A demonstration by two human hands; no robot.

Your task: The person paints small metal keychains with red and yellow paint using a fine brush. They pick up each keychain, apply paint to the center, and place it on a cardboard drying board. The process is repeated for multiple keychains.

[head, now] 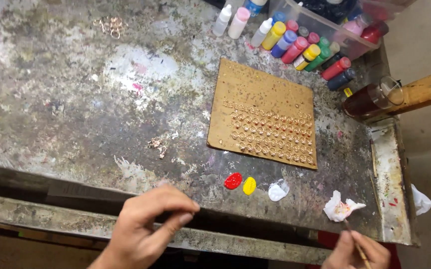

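Showing a paint-stained work surface from above, the view has the person's two hands at its lower edge. The left hand hangs over the near rim with thumb and fingertips pinched together; whether something small sits in that grip cannot be told. The right hand, at the lower right corner, is closed on a thin brush whose tip points up toward a crumpled tissue marked with red and yellow. Three wet blobs lie in a row near the front edge: red paint, yellow paint and white paint, almost touching one another. Behind them rests a brown board carrying rows of small metal rings, with a few loose pieces to its left and another cluster far back. Paint bottles lie crowded beside a clear plastic bin, and a dark jar sits by a wooden handle at the right. The chief hazards appear to be these: a wrist or sleeve crossing the front edge could drag through the blobs and blend them; a loaded brush carried over the board could drip on neighbouring rings; a bump to the board could shift the rows; and the jar, close to the right rim, could tip if knocked.
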